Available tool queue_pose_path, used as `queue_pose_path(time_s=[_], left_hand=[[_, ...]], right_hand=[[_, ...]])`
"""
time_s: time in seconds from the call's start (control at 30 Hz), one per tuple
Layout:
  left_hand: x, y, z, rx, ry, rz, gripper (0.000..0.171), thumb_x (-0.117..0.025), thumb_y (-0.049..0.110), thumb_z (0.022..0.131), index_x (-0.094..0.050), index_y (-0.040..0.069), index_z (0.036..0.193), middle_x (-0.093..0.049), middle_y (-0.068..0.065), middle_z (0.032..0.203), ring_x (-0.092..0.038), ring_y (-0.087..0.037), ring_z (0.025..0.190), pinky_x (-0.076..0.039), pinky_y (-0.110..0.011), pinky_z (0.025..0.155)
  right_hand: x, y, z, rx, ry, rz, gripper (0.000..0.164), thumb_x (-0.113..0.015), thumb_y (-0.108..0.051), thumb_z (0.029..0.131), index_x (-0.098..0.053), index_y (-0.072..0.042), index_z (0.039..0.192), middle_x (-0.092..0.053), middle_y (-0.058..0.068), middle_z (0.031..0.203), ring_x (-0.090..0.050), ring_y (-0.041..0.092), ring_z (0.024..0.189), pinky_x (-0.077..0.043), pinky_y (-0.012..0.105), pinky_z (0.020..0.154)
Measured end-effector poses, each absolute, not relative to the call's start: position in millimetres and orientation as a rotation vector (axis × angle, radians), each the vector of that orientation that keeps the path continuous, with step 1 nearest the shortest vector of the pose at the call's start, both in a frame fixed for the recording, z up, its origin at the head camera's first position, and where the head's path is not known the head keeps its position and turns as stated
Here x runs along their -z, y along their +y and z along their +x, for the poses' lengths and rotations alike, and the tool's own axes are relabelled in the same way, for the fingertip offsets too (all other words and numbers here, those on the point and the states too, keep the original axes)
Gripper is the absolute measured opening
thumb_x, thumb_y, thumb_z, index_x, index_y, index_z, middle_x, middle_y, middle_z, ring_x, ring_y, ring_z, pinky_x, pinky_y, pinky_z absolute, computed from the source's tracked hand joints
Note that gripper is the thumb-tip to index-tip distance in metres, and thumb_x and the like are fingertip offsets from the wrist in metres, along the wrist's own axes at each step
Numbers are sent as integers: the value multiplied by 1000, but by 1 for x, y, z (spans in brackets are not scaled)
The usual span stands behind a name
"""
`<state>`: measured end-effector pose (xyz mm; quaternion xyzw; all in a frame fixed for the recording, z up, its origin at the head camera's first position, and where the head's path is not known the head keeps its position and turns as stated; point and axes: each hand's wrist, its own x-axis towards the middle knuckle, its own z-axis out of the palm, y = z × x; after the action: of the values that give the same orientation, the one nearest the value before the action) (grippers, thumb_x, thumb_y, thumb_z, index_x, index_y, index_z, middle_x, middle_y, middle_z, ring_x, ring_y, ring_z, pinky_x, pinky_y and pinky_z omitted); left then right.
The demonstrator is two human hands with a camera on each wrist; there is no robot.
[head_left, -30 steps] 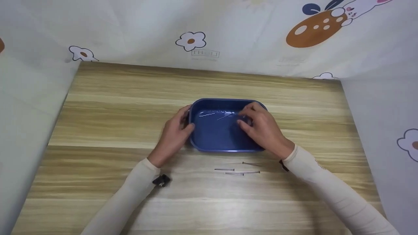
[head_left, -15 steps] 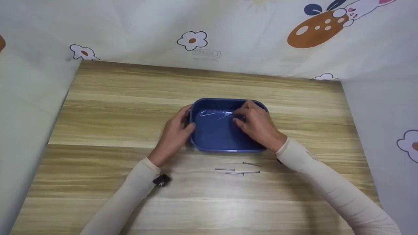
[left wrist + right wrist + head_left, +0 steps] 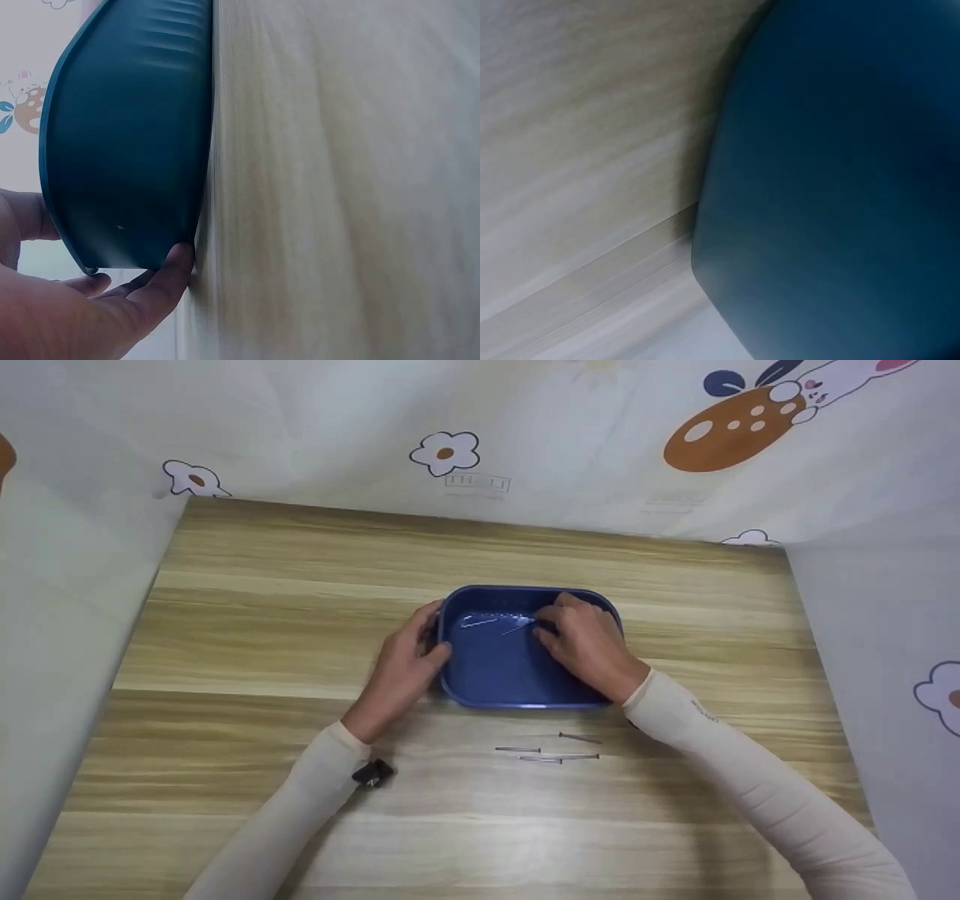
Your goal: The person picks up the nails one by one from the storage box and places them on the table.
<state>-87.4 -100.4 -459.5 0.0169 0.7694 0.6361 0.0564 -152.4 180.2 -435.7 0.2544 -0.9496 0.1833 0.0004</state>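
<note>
The left hand (image 3: 401, 675) grips one end of a blue tray (image 3: 487, 682), thumb over its rim; the left wrist view alone shows ridge-like bands on the outer wall. Glossy, deep and round-cornered, the tray sits between the hands. Inside, a thin shiny rod (image 3: 480, 622) lies nearer the left. Beyond the hands, boxed wall lettering (image 3: 478, 482) starts "TH", the rest blurred. Four headed nails (image 3: 529, 750) lie nearer the person than the tray. The right hand (image 3: 589, 641) reaches inside, fingers by a second rod (image 3: 517, 628); whether it pinches that, I cannot tell. Its sleeve lettering (image 3: 703, 711) is too small to read.
</note>
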Motion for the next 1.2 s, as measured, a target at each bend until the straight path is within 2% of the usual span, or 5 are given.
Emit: queue_pose_path(time_s=[0.23, 0.77, 1.0, 1.2], left_hand=[[460, -100, -89, -1929, 2332, 65, 62, -59, 1, 102, -50, 4, 163, -66, -18, 148, -58, -28, 144, -48, -44, 122], [461, -100, -90, -1923, 2349, 59, 64, -62, 2, 101, -50, 4, 163, -66, -19, 149, -60, -31, 142, -48, -45, 122], [459, -101, -88, -1913, 2357, 57, 63, -62, 3, 101, -51, 5, 163, -65, -18, 151, -58, -29, 145, -46, -43, 124], [460, -100, -89, -1917, 2340, 52, 61, -59, 1, 102, -50, 4, 163, -63, -18, 152, -56, -29, 147, -47, -42, 124]], right_hand=[[442, 180, -157, -517, -3015, 797, 16, -79, -9, 99, -85, -4, 113, -74, 13, 90, -72, 31, 83, -62, 54, 71], [446, 184, -158, -585, -3028, 866, 8, -78, -5, 100, -85, -5, 105, -76, 12, 96, -74, 30, 92, -64, 53, 79], [445, 188, -153, -584, -2997, 993, 6, -76, -5, 97, -80, -2, 101, -69, 12, 109, -74, 34, 94, -66, 53, 80], [443, 189, -149, -550, -2921, 1088, 5, -72, -4, 93, -77, -5, 95, -67, 12, 118, -74, 36, 93, -65, 53, 74]])
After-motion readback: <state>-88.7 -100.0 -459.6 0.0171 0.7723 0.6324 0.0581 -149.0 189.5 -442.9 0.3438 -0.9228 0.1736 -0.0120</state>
